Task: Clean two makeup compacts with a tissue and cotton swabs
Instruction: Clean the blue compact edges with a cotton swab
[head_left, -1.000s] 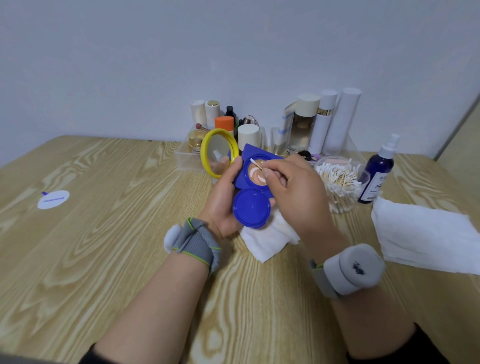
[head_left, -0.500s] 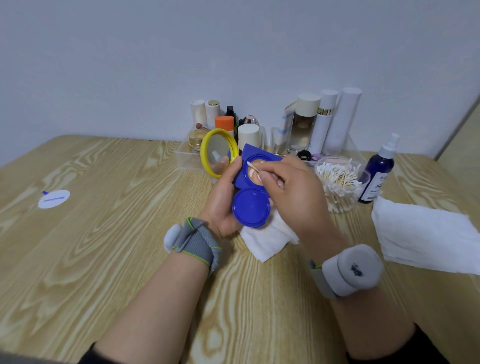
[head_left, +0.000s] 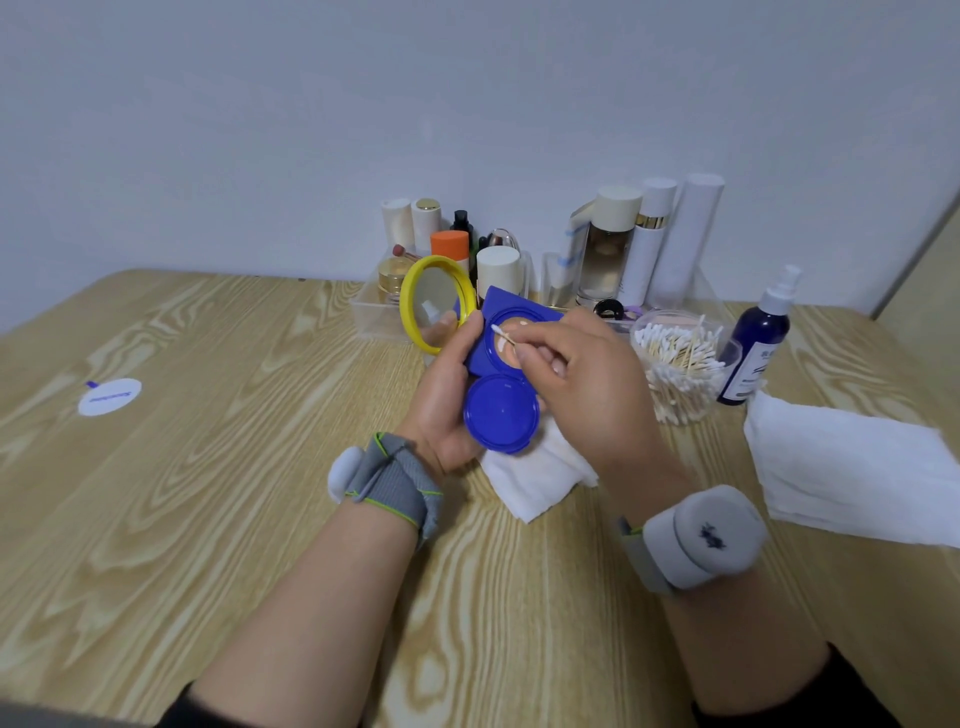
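1. A round white sticker (head_left: 109, 397) lies far left on the wooden table (head_left: 208, 467), well apart from both hands.
2. The left hand (head_left: 441, 395) is curled around the blue compact (head_left: 501, 410), thumb on its left edge and fingers behind it, holding it raised above the table at the centre.
3. A yellow-rimmed round mirror (head_left: 439, 301) stands upright just behind the left hand's fingers; whether they touch it cannot be told.
4. The blue compact is open. Its round inner flap hangs down toward the person, and a beige pan shows in the square upper part, which tilts up and away.
5. The cotton swab (head_left: 504, 335) runs diagonally, its white tip pointing up and left over the pan's upper-left rim.
6. The right hand (head_left: 587, 384) pinches the swab's wooden stick between thumb and forefinger, just right of the compact and close beside the left hand.
7. A crumpled tissue (head_left: 540, 478) lies under both hands.
8. Further right stand a clear jar of swabs (head_left: 680, 364), a dark blue spray bottle (head_left: 758, 348) and folded white tissues (head_left: 852, 473).
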